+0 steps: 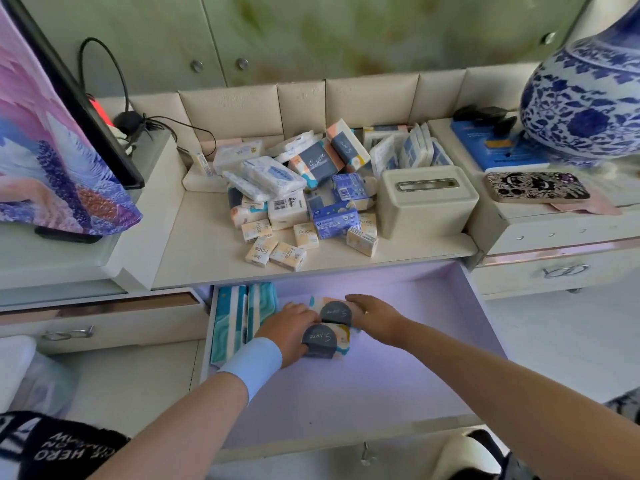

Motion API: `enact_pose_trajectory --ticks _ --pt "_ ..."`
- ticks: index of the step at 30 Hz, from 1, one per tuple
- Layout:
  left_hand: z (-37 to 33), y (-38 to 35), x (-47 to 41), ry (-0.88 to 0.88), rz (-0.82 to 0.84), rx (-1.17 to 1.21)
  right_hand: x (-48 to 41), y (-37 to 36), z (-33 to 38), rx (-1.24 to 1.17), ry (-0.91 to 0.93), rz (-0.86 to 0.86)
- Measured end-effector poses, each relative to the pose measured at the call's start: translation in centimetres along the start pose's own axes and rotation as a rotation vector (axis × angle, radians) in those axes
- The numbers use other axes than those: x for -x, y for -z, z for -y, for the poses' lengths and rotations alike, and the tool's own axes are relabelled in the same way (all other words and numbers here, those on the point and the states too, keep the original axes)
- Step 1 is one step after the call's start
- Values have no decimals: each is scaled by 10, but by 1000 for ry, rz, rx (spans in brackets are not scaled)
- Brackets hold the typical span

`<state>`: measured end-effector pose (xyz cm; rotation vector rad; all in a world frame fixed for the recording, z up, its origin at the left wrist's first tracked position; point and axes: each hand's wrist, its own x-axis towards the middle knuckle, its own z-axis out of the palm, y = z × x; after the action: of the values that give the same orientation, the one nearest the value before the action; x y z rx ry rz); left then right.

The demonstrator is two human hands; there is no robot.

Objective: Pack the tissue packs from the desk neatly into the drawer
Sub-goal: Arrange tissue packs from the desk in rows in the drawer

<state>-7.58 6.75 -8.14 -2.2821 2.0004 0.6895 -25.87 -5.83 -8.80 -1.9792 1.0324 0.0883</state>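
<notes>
The drawer stands pulled open below the desk. Two teal-striped tissue packs stand on edge at its far left. Beside them lie two grey-labelled packs, a near one and a far one. My left hand grips the near pack's left side. My right hand rests on the right end of the far pack. A pile of several tissue packs lies on the desk above.
A cream tissue box stands right of the pile. A blue-and-white vase, a blue book and a patterned phone sit on the right unit. A tilted screen and cables occupy the left. Closed drawers flank the open one.
</notes>
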Motion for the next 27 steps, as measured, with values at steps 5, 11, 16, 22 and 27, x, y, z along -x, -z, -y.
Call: enact_pose_trajectory --ticks 5,11,16,22,27 --pt "16 -10 2 29 -34 -7 3 -26 -2 194 63 33" --pt "28 1 3 86 -120 -205 -7 -40 15 292 18 -24" --pt "45 6 9 231 -57 -52 -30 -50 31 -158 -130 -143" --pt "49 8 10 197 -56 -91 -42 -63 36 -208 -322 -140" --pt "51 4 8 195 -98 -98 -44 -74 36 26 -158 -212"
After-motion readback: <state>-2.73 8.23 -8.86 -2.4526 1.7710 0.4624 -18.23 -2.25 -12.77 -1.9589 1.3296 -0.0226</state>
